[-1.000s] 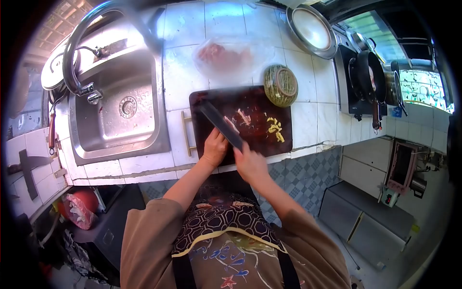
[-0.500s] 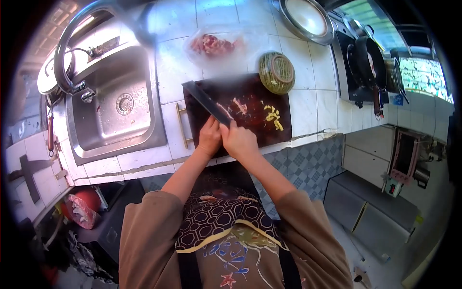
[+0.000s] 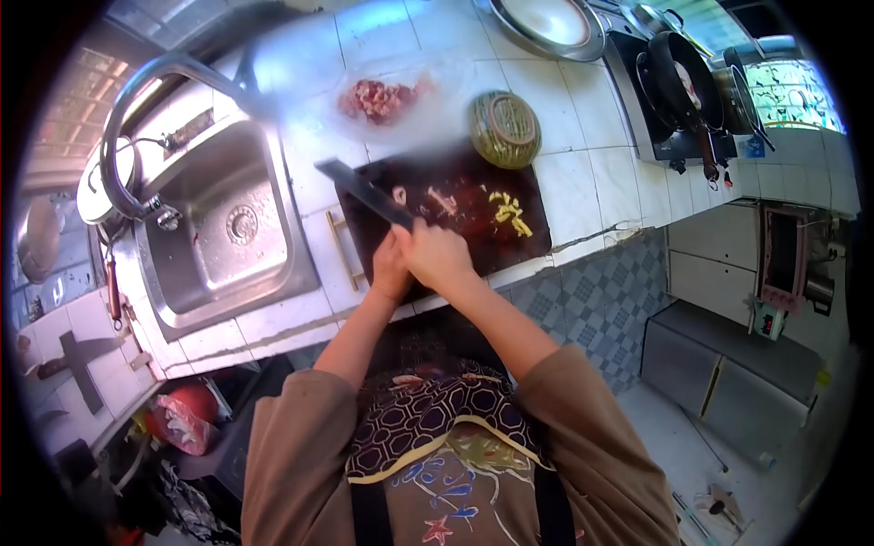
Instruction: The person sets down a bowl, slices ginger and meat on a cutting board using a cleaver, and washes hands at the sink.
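On the white tiled counter (image 3: 587, 193) lies the dark cutting board (image 3: 496, 247), and the knife (image 3: 364, 193) slants across its left part, tip now past the far edge where a second ago it lay within the board. The right hand (image 3: 435, 255), wrapped round the handle, has drawn in against the curled left hand (image 3: 391, 267), whose hold I cannot tell. The yellow pieces (image 3: 503, 213) and meat strip (image 3: 443, 202) remain right of the blade.
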The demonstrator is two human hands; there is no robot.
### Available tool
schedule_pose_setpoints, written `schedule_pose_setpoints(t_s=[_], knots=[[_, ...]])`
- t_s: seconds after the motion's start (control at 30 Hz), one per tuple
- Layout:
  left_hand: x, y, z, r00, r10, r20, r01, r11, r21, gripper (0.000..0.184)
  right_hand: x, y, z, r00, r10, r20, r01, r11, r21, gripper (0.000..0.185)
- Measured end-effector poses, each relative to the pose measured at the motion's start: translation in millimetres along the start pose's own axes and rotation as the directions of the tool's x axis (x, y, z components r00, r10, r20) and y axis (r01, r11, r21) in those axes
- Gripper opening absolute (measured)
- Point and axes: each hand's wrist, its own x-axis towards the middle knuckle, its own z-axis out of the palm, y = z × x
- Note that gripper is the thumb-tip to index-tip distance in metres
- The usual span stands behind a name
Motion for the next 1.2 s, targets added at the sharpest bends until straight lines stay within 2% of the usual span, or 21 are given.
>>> schedule_pose_setpoints(t_s=[0.03, 0.07, 0.13, 0.23, 0.3, 0.37, 0.43, 0.47, 0.53, 0.63, 0.7, 0.77, 0.83, 0.9, 0.93, 1.03, 1.07, 1.1, 1.2], knots=[[4, 4, -10, 0.94, 0.331, 0.08, -0.336, 0.861, 0.383, 0.031, -10, 3, -1, 1.0, 0.025, -0.002, -0.025, 1.0, 0.006, 0.041], [10, 17, -14, 0.94, 0.331, 0.087, -0.335, 0.839, 0.428, 0.029, -29, 15, 1, 0.998, 0.056, -0.011, -0.056, 0.998, -0.012, 0.043], [15, 30, -19, 0.942, 0.322, 0.092, -0.329, 0.841, 0.429, 0.028, -58, 33, -17, 0.972, 0.174, 0.155, -0.163, 0.983, -0.08, 0.048], [18, 31, -20, 0.941, 0.33, 0.078, -0.333, 0.852, 0.405, 0.025, -73, 72, -12, 0.989, 0.141, 0.05, -0.143, 0.989, 0.026, 0.048], [16, 32, -24, 0.943, 0.329, 0.061, -0.328, 0.875, 0.355, 0.028, -72, 77, -23, 0.965, 0.258, 0.05, -0.263, 0.951, 0.163, 0.048], [14, 33, -26, 0.937, 0.349, 0.032, -0.338, 0.875, 0.347, 0.027, -80, 72, -29, 0.965, 0.259, 0.045, -0.263, 0.949, 0.174, 0.048], [10, 34, -26, 0.929, 0.369, 0.012, -0.352, 0.875, 0.331, 0.027, -95, 61, -34, 0.99, 0.14, 0.028, -0.142, 0.988, 0.065, 0.048], [9, 34, -26, 0.939, 0.345, 0.016, -0.331, 0.885, 0.328, 0.028, -100, 57, -33, 0.989, 0.145, 0.026, -0.147, 0.987, 0.066, 0.048], [9, 35, -25, 0.946, 0.323, 0.019, -0.311, 0.894, 0.323, 0.029, -104, 49, -30, 0.986, 0.139, 0.097, -0.13, 0.987, -0.091, 0.05], [13, 35, -25, 0.946, 0.32, 0.054, -0.317, 0.876, 0.363, 0.033, -103, 40, -25, 0.969, 0.198, 0.144, -0.184, 0.977, -0.11, 0.048], [15, 34, -23, 0.923, 0.379, 0.066, -0.372, 0.837, 0.401, 0.036, -96, 35, -20, 0.971, 0.186, 0.15, -0.169, 0.978, -0.122, 0.052], [13, 32, -22, 0.928, 0.365, 0.072, -0.362, 0.84, 0.404, 0.035, -77, 29, -14, 0.973, 0.171, 0.154, -0.15, 0.979, -0.136, 0.056], [12, 30, -21, 0.93, 0.357, 0.086, -0.36, 0.841, 0.404, 0.034, -45, 19, -4, 0.996, 0.063, 0.065, -0.063, 0.998, -0.007, 0.043], [7, 30, -23, 0.972, 0.216, 0.09, -0.234, 0.913, 0.335, 0.031, -26, 5, -1, 0.997, 0.057, 0.06, -0.057, 0.998, 0.001, 0.042], [7, 29, -24, 0.968, 0.231, 0.093, -0.249, 0.914, 0.319, 0.031, -24, -1, -1, 0.997, 0.049, 0.051, -0.05, 0.999, 0.005, 0.041], [11, 29, -21, 0.947, 0.314, 0.067, -0.314, 0.861, 0.399, 0.032, -51, 19, 2, 0.994, 0.091, 0.052, -0.091, 0.996, -0.011, 0.04], [13, 31, -21, 0.948, 0.315, 0.039, -0.304, 0.864, 0.402, 0.032, -69, 22, 0, 0.981, 0.177, 0.081, -0.174, 0.984, -0.037, 0.039], [15, 33, -22, 0.95, 0.31, 0.03, -0.296, 0.867, 0.401, 0.032, -86, 29, -4, 0.981, 0.172, 0.084, -0.169, 0.985, -0.045, 0.039], [18, 36, -24, 0.932, 0.356, 0.068, -0.345, 0.814, 0.467, 0.034, -93, 34, -13, 0.954, 0.227, 0.198, -0.198, 0.968, -0.155, 0.048]])
